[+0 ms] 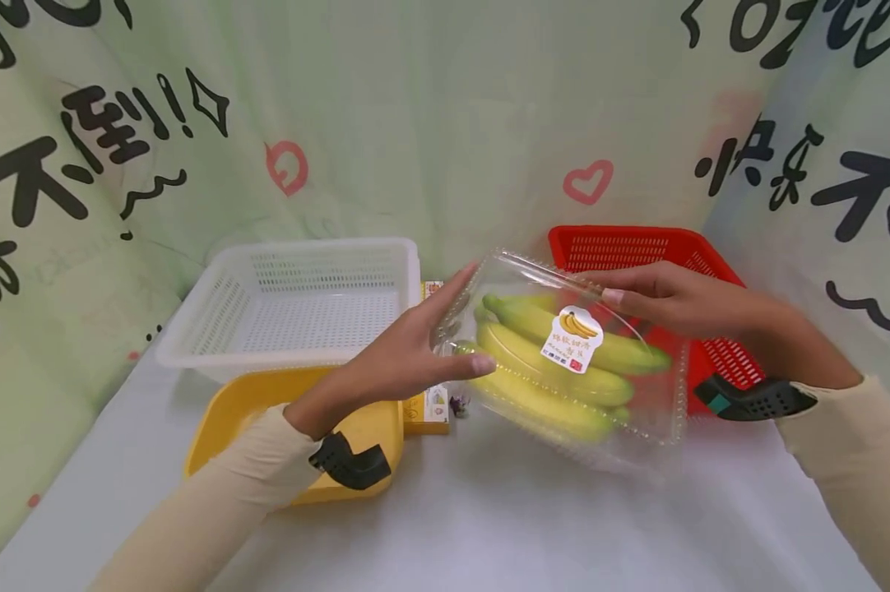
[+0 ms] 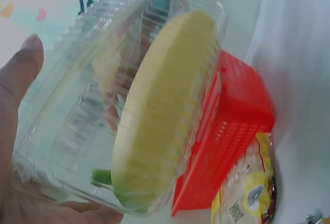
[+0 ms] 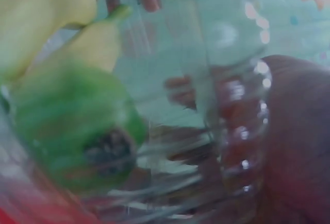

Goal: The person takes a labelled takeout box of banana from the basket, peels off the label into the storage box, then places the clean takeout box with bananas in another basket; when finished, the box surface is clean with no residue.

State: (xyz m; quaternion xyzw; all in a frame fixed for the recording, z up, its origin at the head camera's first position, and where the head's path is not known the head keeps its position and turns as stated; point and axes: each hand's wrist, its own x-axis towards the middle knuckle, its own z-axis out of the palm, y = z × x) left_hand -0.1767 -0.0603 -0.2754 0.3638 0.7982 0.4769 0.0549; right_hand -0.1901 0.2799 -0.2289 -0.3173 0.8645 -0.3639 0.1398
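Note:
A clear plastic clamshell box of bananas (image 1: 549, 386) is held up above the table, tilted, with a white banana label (image 1: 572, 339) on its lid. My left hand (image 1: 415, 349) grips the box's left end, thumb over the front edge and fingers behind. At the upper right edge, my right hand (image 1: 674, 300) holds the box with its thumb on the lid; its other fingers are partly hidden behind. In the left wrist view a yellow banana (image 2: 160, 110) shows through the ribbed side. A banana's green end (image 3: 77, 126) fills much of the blurred right wrist view.
Behind the box on the right stands a red basket (image 1: 722, 362). A white basket (image 1: 186, 349) and a yellow bin (image 1: 215, 419) stand at left. Between them and the box is a yellow carton (image 1: 426, 429). A yellow printed packet (image 2: 252, 183) lies beside the red basket.

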